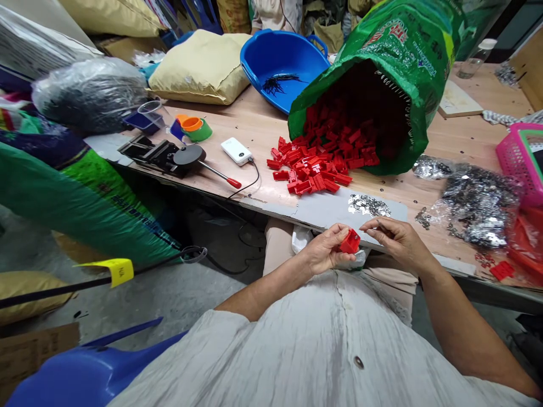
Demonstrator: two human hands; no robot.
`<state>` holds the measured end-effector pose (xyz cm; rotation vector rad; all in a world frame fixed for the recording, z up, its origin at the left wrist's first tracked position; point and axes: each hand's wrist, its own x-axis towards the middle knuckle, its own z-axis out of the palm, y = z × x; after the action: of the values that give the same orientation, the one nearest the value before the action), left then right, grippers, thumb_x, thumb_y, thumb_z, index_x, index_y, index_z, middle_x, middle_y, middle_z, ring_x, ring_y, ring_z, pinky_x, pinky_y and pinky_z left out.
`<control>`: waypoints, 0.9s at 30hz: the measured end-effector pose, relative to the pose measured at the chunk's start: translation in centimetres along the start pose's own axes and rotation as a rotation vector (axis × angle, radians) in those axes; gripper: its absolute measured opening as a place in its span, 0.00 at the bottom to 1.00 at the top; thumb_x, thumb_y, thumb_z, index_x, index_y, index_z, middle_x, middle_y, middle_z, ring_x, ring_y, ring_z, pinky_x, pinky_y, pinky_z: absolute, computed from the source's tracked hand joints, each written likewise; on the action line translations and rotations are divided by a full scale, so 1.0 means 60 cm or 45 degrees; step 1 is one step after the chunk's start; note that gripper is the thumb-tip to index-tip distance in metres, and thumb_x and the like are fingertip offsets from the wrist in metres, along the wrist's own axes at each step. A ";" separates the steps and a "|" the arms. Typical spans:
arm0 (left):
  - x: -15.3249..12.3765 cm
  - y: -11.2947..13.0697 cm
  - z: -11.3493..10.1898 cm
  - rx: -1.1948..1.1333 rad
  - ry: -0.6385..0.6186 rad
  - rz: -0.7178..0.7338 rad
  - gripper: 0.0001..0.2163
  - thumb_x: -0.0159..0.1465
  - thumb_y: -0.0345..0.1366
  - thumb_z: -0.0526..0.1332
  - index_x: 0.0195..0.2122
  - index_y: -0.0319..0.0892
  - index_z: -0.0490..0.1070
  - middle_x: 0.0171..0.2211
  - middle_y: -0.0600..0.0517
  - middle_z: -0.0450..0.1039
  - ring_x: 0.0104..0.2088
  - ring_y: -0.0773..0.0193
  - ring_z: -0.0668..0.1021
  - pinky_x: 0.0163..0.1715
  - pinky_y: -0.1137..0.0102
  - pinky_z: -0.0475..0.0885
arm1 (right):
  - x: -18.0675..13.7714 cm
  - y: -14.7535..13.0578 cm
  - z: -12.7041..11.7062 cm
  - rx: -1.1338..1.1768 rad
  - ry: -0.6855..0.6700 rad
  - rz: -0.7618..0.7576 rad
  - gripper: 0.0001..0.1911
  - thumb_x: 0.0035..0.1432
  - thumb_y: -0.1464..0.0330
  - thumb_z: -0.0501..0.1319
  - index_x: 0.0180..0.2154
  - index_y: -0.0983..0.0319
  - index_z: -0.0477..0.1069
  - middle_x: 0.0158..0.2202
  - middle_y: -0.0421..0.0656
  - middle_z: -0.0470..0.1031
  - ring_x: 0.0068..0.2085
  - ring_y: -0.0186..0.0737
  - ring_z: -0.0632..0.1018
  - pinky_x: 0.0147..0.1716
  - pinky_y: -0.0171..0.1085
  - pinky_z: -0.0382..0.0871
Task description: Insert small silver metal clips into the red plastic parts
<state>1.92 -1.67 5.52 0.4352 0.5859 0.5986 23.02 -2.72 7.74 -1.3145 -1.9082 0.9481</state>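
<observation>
My left hand (328,250) grips a small red plastic housing (350,242) between thumb and fingers, just off the table's near edge and above my lap. To its right, my right hand (394,240) is closed in a pinch, its fingertips a short gap away from the housing. What sits in that pinch is too small to make out. Beyond both hands, a little pile of flat shiny metal pieces (368,206) lies on a grey board (309,212). A heap of similar red housings (311,169) spills from the mouth of a green woven sack (424,68).
A hand press (169,157) with a red-tipped lever and a white power bank (236,151) stand at left. Behind are a blue basin (271,53) and a beige sack (199,68). A bag of metal pieces (479,198) and a pink basket (520,164) lie at right.
</observation>
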 end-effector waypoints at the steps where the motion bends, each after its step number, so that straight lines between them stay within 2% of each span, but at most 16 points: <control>1: 0.000 0.000 0.000 0.010 -0.002 -0.001 0.14 0.63 0.43 0.65 0.40 0.40 0.64 0.31 0.54 0.72 0.24 0.72 0.78 0.24 0.79 0.77 | -0.001 0.002 0.000 0.029 0.002 0.057 0.13 0.65 0.59 0.58 0.41 0.59 0.75 0.39 0.45 0.78 0.38 0.40 0.77 0.37 0.38 0.69; 8: 0.001 -0.005 -0.006 0.109 -0.059 -0.027 0.19 0.60 0.47 0.67 0.42 0.42 0.62 0.29 0.55 0.74 0.21 0.70 0.79 0.19 0.80 0.73 | 0.003 0.005 0.016 0.183 -0.073 0.214 0.12 0.61 0.57 0.62 0.34 0.59 0.69 0.31 0.39 0.71 0.31 0.36 0.69 0.30 0.36 0.62; 14: 0.006 -0.012 -0.016 0.198 -0.123 -0.064 0.21 0.58 0.48 0.69 0.42 0.43 0.61 0.26 0.55 0.75 0.17 0.69 0.77 0.17 0.78 0.71 | 0.002 0.015 0.029 0.349 -0.195 0.239 0.13 0.60 0.58 0.62 0.32 0.59 0.63 0.30 0.37 0.64 0.29 0.34 0.64 0.27 0.35 0.59; 20: 0.019 -0.019 -0.021 0.277 -0.064 -0.090 0.22 0.57 0.50 0.68 0.43 0.43 0.62 0.27 0.55 0.74 0.18 0.70 0.77 0.18 0.79 0.70 | -0.007 0.033 0.043 0.363 -0.130 0.278 0.13 0.60 0.59 0.62 0.31 0.59 0.62 0.29 0.36 0.63 0.28 0.33 0.64 0.26 0.34 0.57; 23: 0.019 -0.015 -0.018 0.497 0.021 0.071 0.23 0.60 0.54 0.63 0.47 0.41 0.66 0.30 0.53 0.74 0.23 0.69 0.78 0.24 0.75 0.74 | -0.011 0.045 0.045 0.424 -0.014 0.291 0.14 0.59 0.58 0.63 0.32 0.59 0.62 0.30 0.36 0.63 0.29 0.33 0.64 0.29 0.35 0.59; 25: 0.016 -0.012 -0.016 0.740 0.074 0.329 0.23 0.62 0.54 0.61 0.50 0.42 0.70 0.40 0.48 0.76 0.33 0.64 0.80 0.31 0.70 0.78 | -0.014 0.052 0.045 0.499 0.087 0.317 0.15 0.58 0.57 0.64 0.31 0.59 0.62 0.29 0.36 0.62 0.29 0.33 0.64 0.29 0.35 0.59; 27: 0.013 -0.011 -0.016 1.061 0.063 0.656 0.22 0.60 0.51 0.64 0.51 0.43 0.72 0.49 0.45 0.74 0.44 0.58 0.79 0.42 0.64 0.78 | -0.016 0.057 0.049 0.550 0.159 0.360 0.16 0.57 0.56 0.64 0.31 0.58 0.61 0.28 0.35 0.61 0.28 0.33 0.63 0.29 0.35 0.58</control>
<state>2.12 -1.45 4.11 1.3874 0.7659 0.8423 22.61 -3.39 3.23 -1.3571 -1.3451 1.2996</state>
